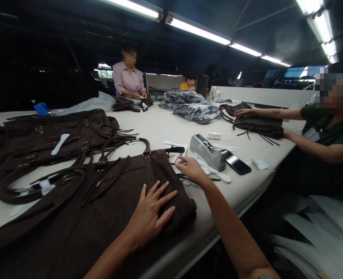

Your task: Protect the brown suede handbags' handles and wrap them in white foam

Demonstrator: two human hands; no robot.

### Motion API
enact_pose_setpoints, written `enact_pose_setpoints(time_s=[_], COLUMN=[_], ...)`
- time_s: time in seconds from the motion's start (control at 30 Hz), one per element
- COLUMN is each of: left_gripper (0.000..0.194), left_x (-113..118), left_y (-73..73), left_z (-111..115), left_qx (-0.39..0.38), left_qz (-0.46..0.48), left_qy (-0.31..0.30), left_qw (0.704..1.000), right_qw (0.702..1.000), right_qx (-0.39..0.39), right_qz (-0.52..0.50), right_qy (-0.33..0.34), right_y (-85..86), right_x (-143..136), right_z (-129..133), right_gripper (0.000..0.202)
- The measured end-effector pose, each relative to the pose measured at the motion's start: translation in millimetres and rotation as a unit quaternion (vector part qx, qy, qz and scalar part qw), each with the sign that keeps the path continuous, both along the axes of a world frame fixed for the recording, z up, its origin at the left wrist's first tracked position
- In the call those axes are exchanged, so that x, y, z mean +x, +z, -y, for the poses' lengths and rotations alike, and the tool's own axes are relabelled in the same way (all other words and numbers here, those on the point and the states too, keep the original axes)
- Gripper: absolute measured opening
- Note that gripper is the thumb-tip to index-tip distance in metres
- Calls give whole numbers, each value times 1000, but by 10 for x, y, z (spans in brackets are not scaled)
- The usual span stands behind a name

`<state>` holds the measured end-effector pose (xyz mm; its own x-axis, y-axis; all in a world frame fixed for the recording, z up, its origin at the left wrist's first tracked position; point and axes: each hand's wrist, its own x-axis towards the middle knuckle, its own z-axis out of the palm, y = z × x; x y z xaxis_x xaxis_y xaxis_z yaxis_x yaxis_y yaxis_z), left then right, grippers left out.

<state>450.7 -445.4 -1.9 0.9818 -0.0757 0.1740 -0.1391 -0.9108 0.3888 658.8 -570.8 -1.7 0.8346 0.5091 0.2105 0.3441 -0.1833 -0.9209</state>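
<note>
A large dark brown bag (107, 209) lies flat across the near left of the table, its handles towards the far side. My left hand (152, 213) rests palm down on the bag's right part, fingers spread, holding nothing. Just past the bag's right end, my right hand (191, 169) has its fingers bent and pressed together by the thin dark cords; what they hold, if anything, is too small to make out. White plastic strips and a grey tape dispenser (207, 151) sit beside that hand.
A second brown bag (57, 135) lies behind, with a white strip on it. A black phone (238, 164) is right of the dispenser. Plastic-wrapped bags (191, 106) are further back on the pale table (148, 124). At right a person handles another bag (255, 122); others stand behind.
</note>
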Motion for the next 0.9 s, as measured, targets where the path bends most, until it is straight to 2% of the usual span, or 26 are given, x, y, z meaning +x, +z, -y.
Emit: enact_pose_setpoints(time_s=[0.1,0.23,0.33,0.43,0.5,0.57,0.67,0.8,0.9], left_gripper=[42,41,43,55,66,74,72,68,68], left_x=[-14,-17,98,306,430,500,507,452,413], left_y=[13,93,158,142,84,16,-49,-76,-95], left_z=[-40,-85,-26,100,175,221,231,186,145], left_qx=[-7,-53,-89,-95,-61,-3,62,50,5], left_qz=[-7,-27,-29,-10,10,12,0,19,54], left_qy=[4,10,56,169,218,221,211,200,190], left_qw=[1000,998,994,981,974,975,975,978,980], right_qw=[996,993,993,995,996,996,992,982,974], right_qx=[4,21,19,1,-23,-54,-103,-168,-177], right_qz=[-18,-39,-60,-74,-78,-77,-68,-57,-65], right_qy=[87,107,95,68,37,5,-8,59,121], right_y=[-47,-72,-110,-148,-163,-167,-151,-93,-52], right_x=[-427,-647,-640,-607,-580,-540,-459,-378,-393], right_z=[-142,-203,-184,-177,-158,-110,-4,63,28], right_gripper=[23,35,37,34,33,30,24,11,19])
